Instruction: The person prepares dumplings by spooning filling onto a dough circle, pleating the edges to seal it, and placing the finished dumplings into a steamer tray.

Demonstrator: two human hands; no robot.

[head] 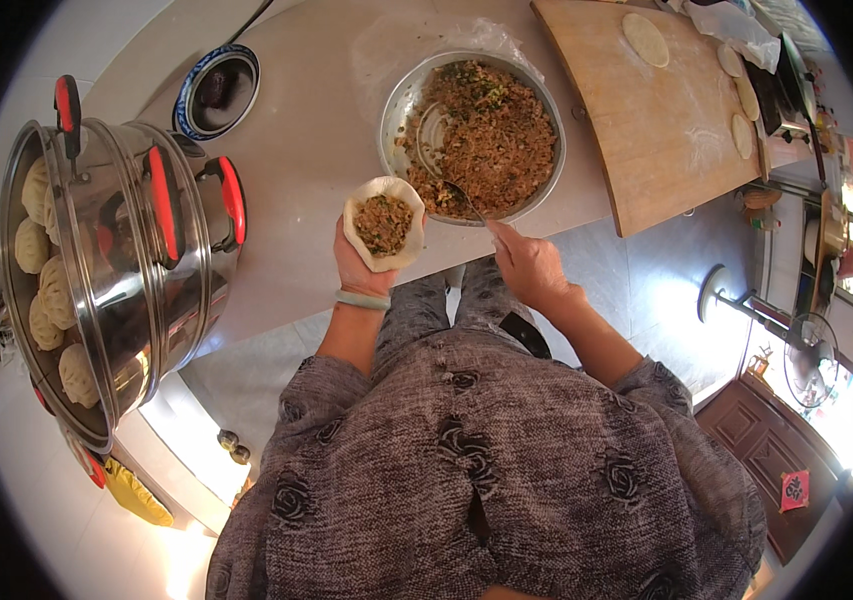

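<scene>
A round dough wrapper point(413, 253) rests in my left hand point(363, 274), its edge curling up around a mound of minced filling point(382, 224). My right hand point(530, 262) grips the handle of a metal spoon point(471, 205), whose bowl sits in the filling at the near edge of a wide metal basin point(395, 142). Chopped filling with green bits point(505, 135) covers most of that basin, and a bare streak shows at its left side. The wrapper is just left of the basin's near rim. Part of my left hand is hidden under the dough.
At left stands a stacked metal steamer point(107, 247) with red-and-black handles and several pleated buns point(55, 292) in its top tier. A blue-rimmed bowl point(184, 105) is behind it. A floured wooden board point(584, 67) at right bears several dough rounds point(645, 40) and overhangs the table edge.
</scene>
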